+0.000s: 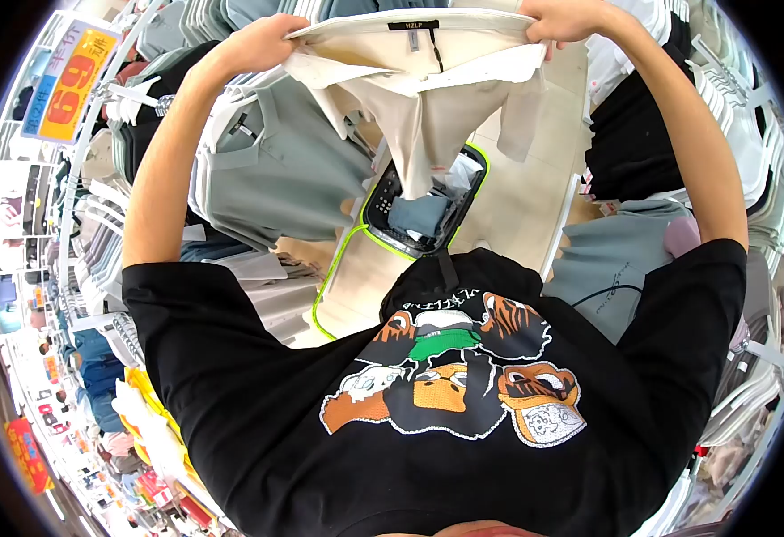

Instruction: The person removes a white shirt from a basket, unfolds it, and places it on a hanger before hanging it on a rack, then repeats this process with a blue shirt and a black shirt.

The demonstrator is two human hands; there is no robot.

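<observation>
A beige pair of pants (401, 98) hangs stretched between my hands at the top of the head view, with its waistband spread wide. A black HZLP label and a dark string show inside the waistband, along with pale lining. My left hand (266, 40) is closed around the waistband's left end. At the other end, my right hand (571, 20) pinches the band. The legs droop toward a black shopping basket (378, 210) with a bright green rim, partly covering it. Inside the basket lie a folded blue-grey cloth (419, 217) and some clear plastic packaging.
Grey-green shirts (275, 170) hang on a rack to the left. Black garments (633, 143) and a blue-grey shirt (611, 246) hang to the right. An orange price sign (72, 80) stands upper left. A green strap (327, 286) trails from the basket over the tiled floor (526, 201).
</observation>
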